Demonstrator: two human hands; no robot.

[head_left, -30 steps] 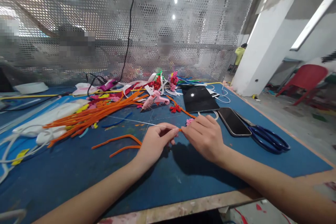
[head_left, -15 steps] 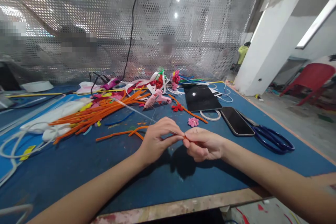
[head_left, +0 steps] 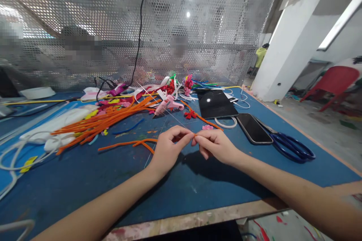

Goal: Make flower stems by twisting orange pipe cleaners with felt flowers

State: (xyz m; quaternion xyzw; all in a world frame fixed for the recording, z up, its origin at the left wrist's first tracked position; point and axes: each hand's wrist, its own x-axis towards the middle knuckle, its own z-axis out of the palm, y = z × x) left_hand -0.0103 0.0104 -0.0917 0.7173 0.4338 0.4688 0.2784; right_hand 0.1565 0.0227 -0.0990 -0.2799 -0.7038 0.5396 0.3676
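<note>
Above the middle of the blue table, my left hand (head_left: 169, 147) and my right hand (head_left: 216, 145) meet fingertip to fingertip. Both are closed in a pinch around a small bit of orange pipe cleaner (head_left: 195, 135), mostly hidden by the fingers. A thin pale strand slants up and left from near my left fingers; I cannot tell what it is. Left of my left hand lie loose orange pipe cleaners (head_left: 120, 144). Just behind my right hand a pink flower (head_left: 208, 127) is partly covered. A red pipe-cleaner piece (head_left: 190, 115) sits farther back.
A pink glue gun (head_left: 169, 104) lies beyond my hands, beside an orange pipe-cleaner bundle (head_left: 104, 120). To the right are a black tablet (head_left: 217, 103), a phone (head_left: 254, 128) and blue-handled scissors (head_left: 294, 147). A white power strip (head_left: 59, 122) with cables lies left. A perforated metal screen (head_left: 113, 15) stands behind.
My right hand has turned over, its back now more upward, and moved slightly left. Both hands still pinch the orange piece. The pale strand now slants more steeply.
</note>
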